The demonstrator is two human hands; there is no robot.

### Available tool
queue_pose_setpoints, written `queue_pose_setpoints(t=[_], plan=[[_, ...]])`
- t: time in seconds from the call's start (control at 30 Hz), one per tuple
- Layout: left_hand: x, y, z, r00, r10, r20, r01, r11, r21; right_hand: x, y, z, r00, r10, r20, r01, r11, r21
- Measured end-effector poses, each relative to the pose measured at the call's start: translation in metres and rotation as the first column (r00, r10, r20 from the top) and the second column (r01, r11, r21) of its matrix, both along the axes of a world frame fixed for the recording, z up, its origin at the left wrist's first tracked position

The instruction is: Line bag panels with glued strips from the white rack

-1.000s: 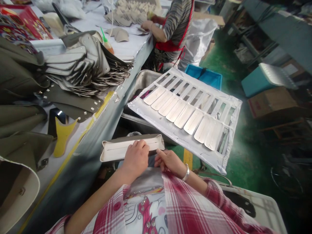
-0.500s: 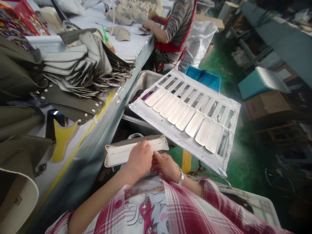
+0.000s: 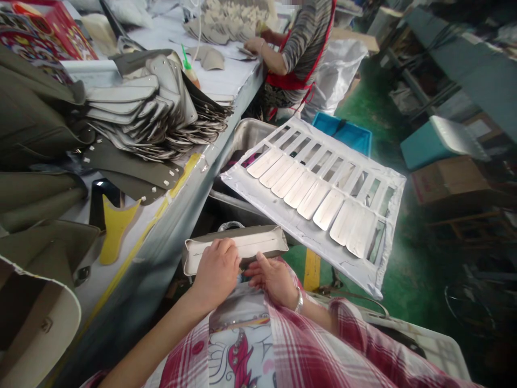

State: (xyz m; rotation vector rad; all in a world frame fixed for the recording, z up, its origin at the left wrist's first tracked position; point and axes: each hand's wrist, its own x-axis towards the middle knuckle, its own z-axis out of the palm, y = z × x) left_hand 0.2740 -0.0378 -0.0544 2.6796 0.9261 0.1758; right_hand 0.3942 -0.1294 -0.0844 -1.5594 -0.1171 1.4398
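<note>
A long grey-olive bag piece (image 3: 262, 237) lies crosswise in front of my body, its narrow white face up with a dark line along the middle. My left hand (image 3: 218, 269) is closed over its near edge, left of centre; the fingertips are partly hidden. Just right of that, my right hand (image 3: 274, 280) is at the near edge with thumb raised and fingers loosely apart. Nothing shows in it, and I cannot tell whether its fingertips touch the piece. Beyond the piece, a white slotted rack (image 3: 258, 186) carries a row of whitish rounded strips (image 3: 299, 188).
On the left, the workbench (image 3: 141, 253) holds stacked grey flaps (image 3: 125, 102), olive bag parts (image 3: 36, 199) and a yellow piece (image 3: 115, 229). A grey tub (image 3: 252, 129) sits under the rack, near a blue crate (image 3: 343, 132). A co-worker (image 3: 301, 54) handles pieces at the far bench.
My hands have parted: the left moved left along the bag piece, while the right loosened and its thumb lifted. The whole view has shifted slightly.
</note>
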Motion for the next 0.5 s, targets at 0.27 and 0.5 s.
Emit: queue_pose_setpoints(t=[0.27, 0.5], plan=[[0.002, 0.0, -0.002, 0.999, 0.031, -0.036, -0.03, 0.999, 0.026, -0.014, 0.007, -0.005, 0.996, 0.054, 0.073, -0.057, 0.998, 0.041], [-0.006, 0.011, 0.002, 0.997, 0.023, 0.075, -0.012, 0.991, -0.134, -0.023, 0.016, 0.004, 0.989, 0.144, 0.025, -0.145, 0.988, 0.053]])
